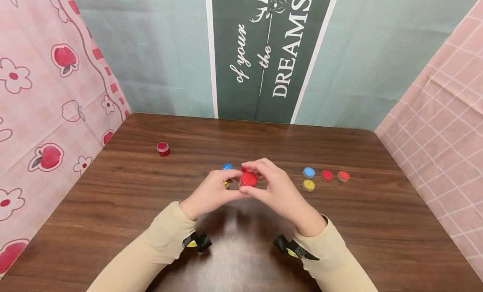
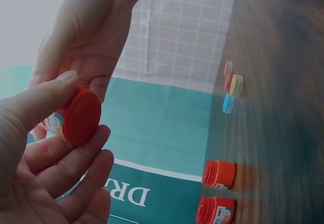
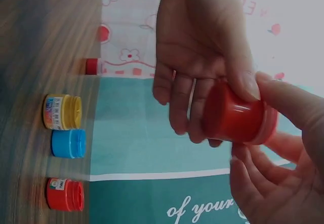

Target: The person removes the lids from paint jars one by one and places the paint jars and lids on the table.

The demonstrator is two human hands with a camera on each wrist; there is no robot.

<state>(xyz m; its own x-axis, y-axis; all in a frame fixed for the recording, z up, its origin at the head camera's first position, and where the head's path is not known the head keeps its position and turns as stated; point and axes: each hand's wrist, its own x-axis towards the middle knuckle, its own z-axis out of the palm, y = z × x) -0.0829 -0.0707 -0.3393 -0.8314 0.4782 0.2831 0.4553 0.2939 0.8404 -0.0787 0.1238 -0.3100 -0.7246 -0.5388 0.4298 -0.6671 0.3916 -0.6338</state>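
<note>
Above the table's middle, both hands hold a red paint jar [image 1: 248, 179] with a clear-rimmed lid. My left hand [image 1: 213, 190] grips the jar's body with thumb and fingers, as the left wrist view shows. My right hand [image 1: 277, 187] pinches the lid end [image 3: 267, 125] with its thumb and fingers. Just behind the hands stand a blue jar [image 3: 68, 143], a yellow jar [image 3: 62, 111] and a red jar [image 3: 65, 194], their threaded necks bare. In the head view the hands partly hide these jars.
Right of the hands lie several loose lids: a blue lid [image 1: 308, 172], a yellow lid [image 1: 308, 185], a red lid [image 1: 327, 175] and an orange-red lid [image 1: 343, 176]. A dark red lidded jar [image 1: 163, 149] stands at the back left. Curtains border the wooden table [image 1: 113, 208].
</note>
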